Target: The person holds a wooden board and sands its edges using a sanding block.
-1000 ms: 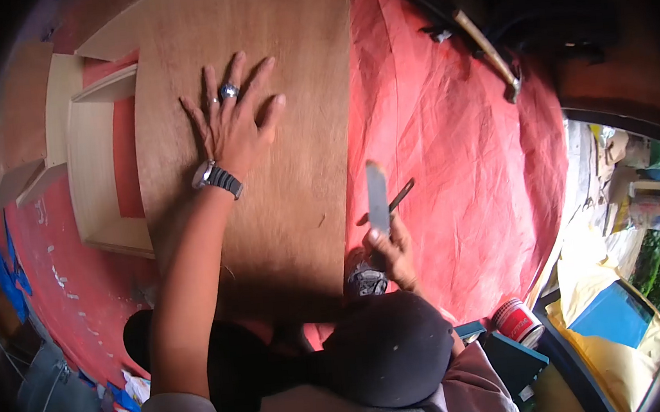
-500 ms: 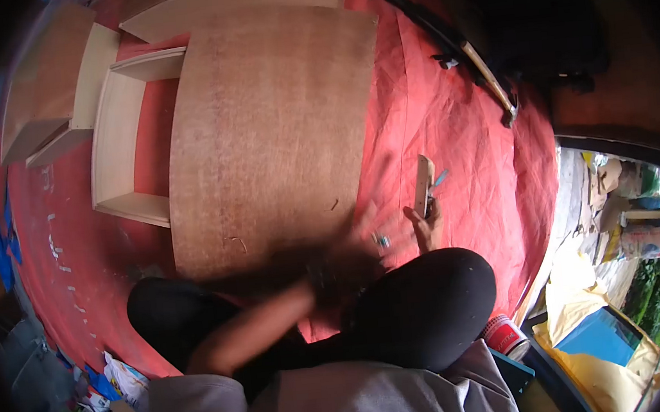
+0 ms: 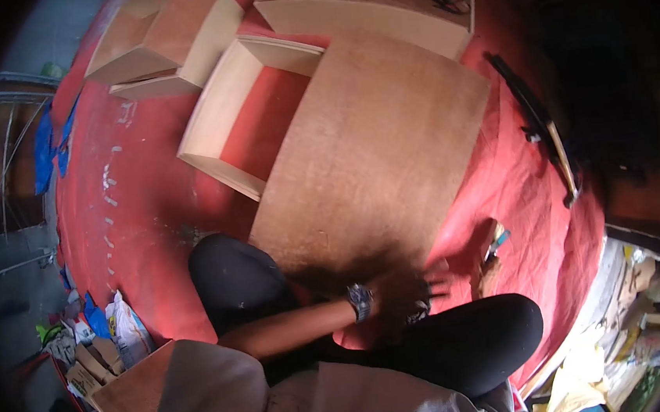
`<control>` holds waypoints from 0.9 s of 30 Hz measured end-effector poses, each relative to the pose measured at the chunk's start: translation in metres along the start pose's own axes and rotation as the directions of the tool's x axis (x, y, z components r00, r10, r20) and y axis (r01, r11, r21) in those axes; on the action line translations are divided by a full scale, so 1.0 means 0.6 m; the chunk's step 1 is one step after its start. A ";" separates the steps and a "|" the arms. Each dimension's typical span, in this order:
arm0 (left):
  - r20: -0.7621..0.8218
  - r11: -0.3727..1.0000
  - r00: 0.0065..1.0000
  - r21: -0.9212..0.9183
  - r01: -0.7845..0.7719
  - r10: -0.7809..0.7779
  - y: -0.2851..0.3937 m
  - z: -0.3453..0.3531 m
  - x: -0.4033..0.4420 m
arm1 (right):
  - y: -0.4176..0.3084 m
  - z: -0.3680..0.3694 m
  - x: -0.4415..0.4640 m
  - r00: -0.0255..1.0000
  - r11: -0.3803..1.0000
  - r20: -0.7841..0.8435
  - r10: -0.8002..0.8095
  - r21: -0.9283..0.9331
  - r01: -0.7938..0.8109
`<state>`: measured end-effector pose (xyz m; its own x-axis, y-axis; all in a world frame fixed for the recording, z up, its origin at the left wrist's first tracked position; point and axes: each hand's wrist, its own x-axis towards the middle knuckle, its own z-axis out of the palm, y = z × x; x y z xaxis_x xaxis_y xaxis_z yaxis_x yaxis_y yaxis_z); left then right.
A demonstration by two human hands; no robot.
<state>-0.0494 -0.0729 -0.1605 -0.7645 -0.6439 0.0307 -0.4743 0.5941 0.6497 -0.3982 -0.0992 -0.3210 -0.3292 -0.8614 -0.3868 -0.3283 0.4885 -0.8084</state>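
Note:
My left hand [image 3: 400, 290], blurred, has its fingers stretched to the right near the close edge of a flat brown plywood panel [image 3: 372, 147]. A dark watch [image 3: 360, 302] is on its wrist. Just below its fingers is a small shiny thing [image 3: 418, 310] I cannot make out. Beyond my right knee, my right hand [image 3: 488, 277] is closed around a narrow light-wood piece [image 3: 494, 237] with a blue-green part on its side; its exact kind is unclear. To the panel's left, partly under it, lies an open pale wooden frame [image 3: 216, 114].
Wooden box pieces [image 3: 167, 47] stand at the far left, and a long wooden box [image 3: 360, 15] at the back. A wood-handled hammer [image 3: 562, 160] lies on the red sheet [image 3: 143, 222] to the right. Bags and cardboard [image 3: 104, 355] are piled at lower left.
The view has turned, so the panel and frames appear farther right and tilted. My left hand has moved in its sweep near the panel's edge. The right hand still holds the wooden piece.

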 end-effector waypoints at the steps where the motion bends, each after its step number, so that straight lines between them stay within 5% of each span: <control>1: -0.016 0.992 0.994 -0.072 -0.107 0.106 0.020 -0.034 -0.003 | 0.001 -0.002 0.005 1.000 1.000 -0.001 -0.001 -0.022 0.001; 4: -0.269 0.980 0.943 -0.048 0.191 -0.197 -0.010 -0.094 -0.038 | 0.018 -0.004 0.019 1.000 0.997 0.001 -0.006 -0.075 0.006; 5: -0.312 0.840 0.883 -0.521 0.151 -0.352 -0.060 -0.057 -0.046 | 0.027 -0.003 0.025 1.000 0.994 0.013 -0.020 -0.109 0.021; 8: -0.516 0.824 0.654 -0.218 0.524 -0.553 -0.174 -0.183 -0.093 | 0.072 -0.020 0.037 0.993 0.956 0.064 -0.100 -0.271 0.114; 10: -0.530 0.603 0.453 -0.145 0.784 -0.717 -0.250 -0.261 -0.131 | 0.128 -0.061 0.074 0.972 0.871 0.123 -0.200 -0.432 0.234; 11: -0.628 0.482 0.329 -0.083 0.872 -0.705 -0.298 -0.274 -0.157 | 0.170 -0.101 0.124 0.993 0.991 0.072 0.098 0.081 -0.104; 12: -0.722 0.341 0.208 -0.040 0.939 -0.660 -0.333 -0.281 -0.177 | 0.196 -0.136 0.166 0.922 0.728 0.014 0.387 0.609 -0.315; 13: -0.646 0.291 0.092 -0.208 0.934 -0.758 -0.341 -0.295 -0.189 | 0.068 -0.198 0.143 0.894 0.799 0.133 0.428 0.406 -0.443; 14: -0.543 0.224 -0.011 -0.365 0.904 -0.840 -0.348 -0.307 -0.197 | -0.169 -0.179 0.047 0.876 0.775 -0.034 0.480 0.483 -0.406; 15: -0.418 0.142 -0.097 -0.504 0.852 -0.903 -0.352 -0.319 -0.202 | -0.247 -0.214 0.027 0.943 0.848 -0.066 0.327 0.460 -0.262; 16: -0.319 0.141 -0.103 -0.656 0.741 -0.942 -0.365 -0.326 -0.209 | -0.190 -0.265 0.080 0.983 0.989 -0.169 -0.070 0.119 0.091; 18: -0.090 0.057 -0.052 -0.887 0.458 -0.995 -0.390 -0.307 -0.222 | -0.339 -0.299 0.037 0.917 0.942 -0.254 -0.308 0.053 0.331; 19: -0.181 0.186 0.068 -0.785 0.590 -0.981 -0.393 -0.308 -0.220 | -0.397 -0.322 0.019 0.941 0.963 -0.219 -0.256 0.024 0.268; 22: -0.404 0.423 0.150 -0.765 0.485 -0.903 -0.357 -0.334 -0.196 | -0.554 -0.282 -0.064 0.909 0.923 -0.184 -0.375 -0.169 0.347; 23: -0.465 0.514 0.219 -0.792 0.330 -0.858 -0.353 -0.338 -0.188 | -0.545 -0.289 -0.057 0.870 0.873 -0.097 -0.484 -0.129 0.471; 24: -0.455 0.485 0.167 -0.824 0.293 -0.875 -0.297 -0.371 -0.162 | -0.565 -0.280 -0.064 0.899 0.898 -0.080 -0.430 -0.143 0.416; 25: -0.623 0.616 0.173 -0.617 0.490 -0.763 -0.311 -0.374 -0.161 | -0.556 -0.267 -0.048 0.896 0.894 -0.041 -0.442 -0.103 0.436; 27: -0.727 0.730 0.223 -0.514 0.451 -0.650 -0.330 -0.408 -0.176 | -0.553 -0.249 -0.012 0.878 0.877 0.007 -0.479 -0.044 0.479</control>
